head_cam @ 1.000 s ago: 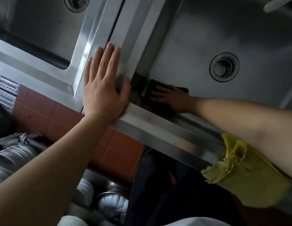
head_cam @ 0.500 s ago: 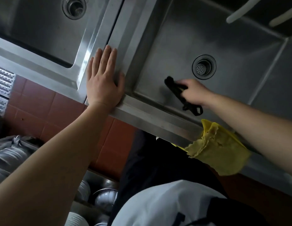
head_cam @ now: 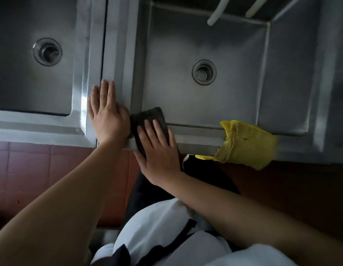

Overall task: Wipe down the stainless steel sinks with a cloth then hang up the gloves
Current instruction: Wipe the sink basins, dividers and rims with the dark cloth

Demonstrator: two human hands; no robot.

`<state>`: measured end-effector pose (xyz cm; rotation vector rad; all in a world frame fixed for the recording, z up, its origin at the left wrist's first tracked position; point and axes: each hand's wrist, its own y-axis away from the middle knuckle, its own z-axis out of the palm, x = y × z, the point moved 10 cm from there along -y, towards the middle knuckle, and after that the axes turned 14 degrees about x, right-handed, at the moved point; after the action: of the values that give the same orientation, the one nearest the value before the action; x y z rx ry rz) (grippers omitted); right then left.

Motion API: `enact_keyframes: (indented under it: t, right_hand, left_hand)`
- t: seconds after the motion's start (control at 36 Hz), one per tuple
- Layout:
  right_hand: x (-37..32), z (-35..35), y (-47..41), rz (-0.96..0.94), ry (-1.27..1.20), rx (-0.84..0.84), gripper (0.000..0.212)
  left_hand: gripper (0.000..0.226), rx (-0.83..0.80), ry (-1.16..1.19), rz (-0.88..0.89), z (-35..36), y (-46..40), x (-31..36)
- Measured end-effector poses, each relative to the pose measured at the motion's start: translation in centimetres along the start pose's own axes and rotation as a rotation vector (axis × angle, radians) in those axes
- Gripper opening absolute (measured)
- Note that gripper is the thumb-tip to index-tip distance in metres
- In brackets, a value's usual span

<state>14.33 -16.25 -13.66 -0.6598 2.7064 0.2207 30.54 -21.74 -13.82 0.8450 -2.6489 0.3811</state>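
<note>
Pressing flat: right hand [head_cam: 159,152] has fingers [head_cam: 147,127] straight and slightly spread on the cloth [head_cam: 147,116], palm over the front rim. No pinch, no curl. Left hand [head_cam: 107,114] lies flat, fingers together, on the divider [head_cam: 117,54] between the sinks, thumb touching the cloth edge; looks like bracing.

Cloth is dark, folded, draped over the near-left corner of the right sink [head_cam: 205,102], part on the rim, part dipping toward the basin.

Risks, my read:
- Flat press only, so the cloth could slide out from under the palm or drop into the basin on a fast stroke.
- Gloves [head_cam: 247,143] sit on the same front rim, to the right, overhanging the edge. A stroke rightward along the rim could knock them to the floor.
- Left sink [head_cam: 32,89] looks untouched by either hand now; easy to skip.

Gloves: yellow, crumpled, limp, frayed-looking at the cuff, not yet hung. Steel looks dull and streaky; too dim to judge clean or not.
</note>
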Motion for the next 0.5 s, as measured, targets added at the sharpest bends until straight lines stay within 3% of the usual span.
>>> enact_keyframes:
  t: [0.14,0.22,0.33,0.44,0.5]
  right_hand:
    - [1.8,-1.7,0.8,0.030,-0.026,0.075,0.053]
    - [7.0,-4.3,3.3,0.209,0.029,0.156,0.049]
    - [12.7,-6.0,6.2,0.407,0.167,0.128,0.050]
    - [11.4,-6.0,5.7,0.499,0.102,0.187,0.051]
    - [8.2,-5.3,4.8,0.428,0.038,0.206,0.053]
  left_hand:
    - [0.064,-0.035,-0.012,0.022,0.3,0.0,0.0]
    - [0.064,-0.067,-0.016,0.042,0.5,0.1,0.3]
    - [0.066,-0.093,-0.023,0.051,0.4,0.3,0.4]
    - [0.068,-0.112,-0.010,0.046,0.3,0.3,0.6]
    - [0.068,-0.114,-0.002,0.043,0.2,0.4,0.6]
